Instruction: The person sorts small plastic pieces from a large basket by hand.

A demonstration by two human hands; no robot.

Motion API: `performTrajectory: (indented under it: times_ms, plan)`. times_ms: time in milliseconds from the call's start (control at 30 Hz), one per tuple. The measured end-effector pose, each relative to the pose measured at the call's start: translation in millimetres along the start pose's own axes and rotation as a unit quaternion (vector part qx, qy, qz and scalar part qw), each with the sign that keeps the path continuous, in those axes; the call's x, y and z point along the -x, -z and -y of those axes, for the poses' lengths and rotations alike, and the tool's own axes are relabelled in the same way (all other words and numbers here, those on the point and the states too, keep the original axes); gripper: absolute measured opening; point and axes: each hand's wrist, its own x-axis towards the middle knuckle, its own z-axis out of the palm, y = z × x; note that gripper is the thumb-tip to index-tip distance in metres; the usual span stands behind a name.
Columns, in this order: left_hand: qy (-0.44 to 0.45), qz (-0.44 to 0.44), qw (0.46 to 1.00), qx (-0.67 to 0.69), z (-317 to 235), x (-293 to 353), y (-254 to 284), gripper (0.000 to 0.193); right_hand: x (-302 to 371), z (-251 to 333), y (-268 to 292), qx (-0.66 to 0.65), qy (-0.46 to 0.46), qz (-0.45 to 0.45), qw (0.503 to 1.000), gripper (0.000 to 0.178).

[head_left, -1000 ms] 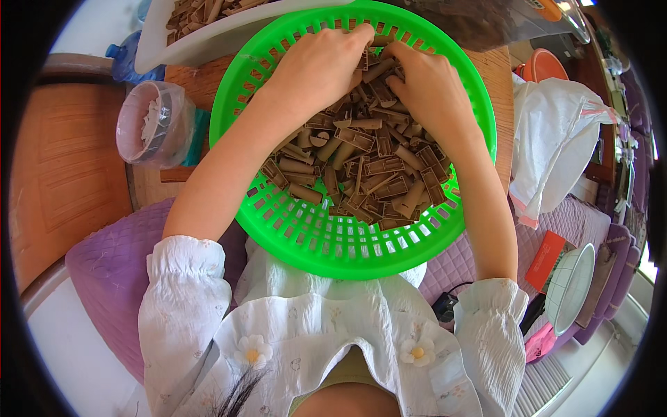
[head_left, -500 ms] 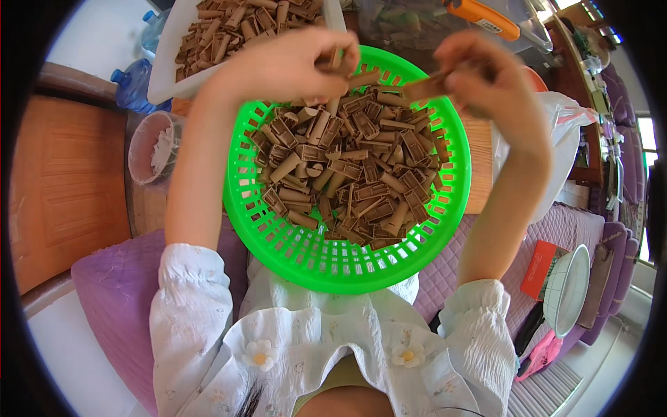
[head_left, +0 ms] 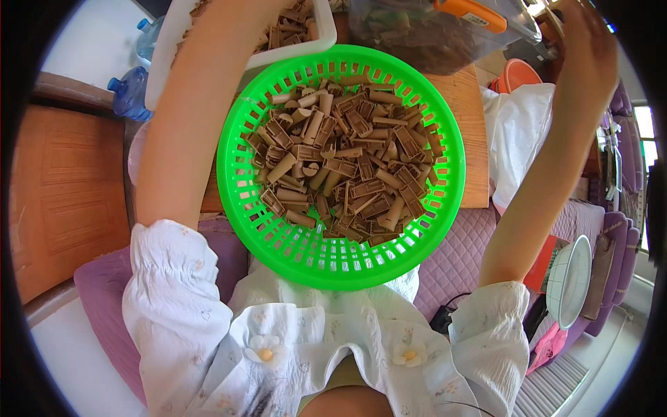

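Note:
A green plastic basket (head_left: 340, 272) with slotted sides stands in front of me. It holds a heap of brown moulded plastic pieces (head_left: 347, 167), some half-round and some showing ribbed hollow insides. My left forearm (head_left: 198, 104) reaches up across a white bin (head_left: 323, 31) of similar brown pieces, and the hand itself lies beyond the top edge. At the upper right my right hand (head_left: 590, 45) is stretched far out, past a white plastic bag (head_left: 521, 132). Its fingers are dim and cut by the picture's rim, so whatever they may hold cannot be made out.
A clear tub (head_left: 417, 38) with an orange handle (head_left: 472, 12) stands behind the basket on the wooden table (head_left: 476, 139). Blue water bottles (head_left: 130, 94) are at the left. An orange basin (head_left: 517, 74) sits at the far right, and a pale round basket (head_left: 570, 281) rests nearer.
Both hands have moved apart and away from above the basket: the left up over the white bin and out of view, the right outward to the upper right. The brown pieces they handled no longer show.

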Motion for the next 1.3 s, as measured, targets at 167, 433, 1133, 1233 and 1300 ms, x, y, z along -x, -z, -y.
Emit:
performTrajectory:
  times_ms: [167, 433, 1133, 1233, 1300]
  plan:
    - [0.104, 0.130, 0.980, 0.109, -19.3, 101.5, -47.1, 0.025, 118.6, -16.0, -28.1, 0.037, -0.129, 0.209, 0.969, 0.021]
    - [0.170, 0.317, 0.933, 0.011, -8.1, 164.8, -72.3, 0.029, 159.3, -6.7, -40.6, 0.170, -0.116, 0.431, 0.878, 0.025]
    - [0.298, 0.347, 0.887, 0.055, -13.8, 152.6, -68.5, 0.018, 187.8, 30.4, -8.0, 0.216, -0.156, 0.456, 0.849, 0.032]
    - [0.249, 0.262, 0.930, 0.068, -9.5, 163.2, -77.1, 0.016, 190.7, 33.1, -6.9, 0.214, -0.159, 0.473, 0.840, 0.033]
    - [0.194, 0.219, 0.953, 0.074, -10.2, 163.7, -80.9, 0.016, 190.6, 32.7, -5.0, 0.216, -0.160, 0.480, 0.835, 0.031]
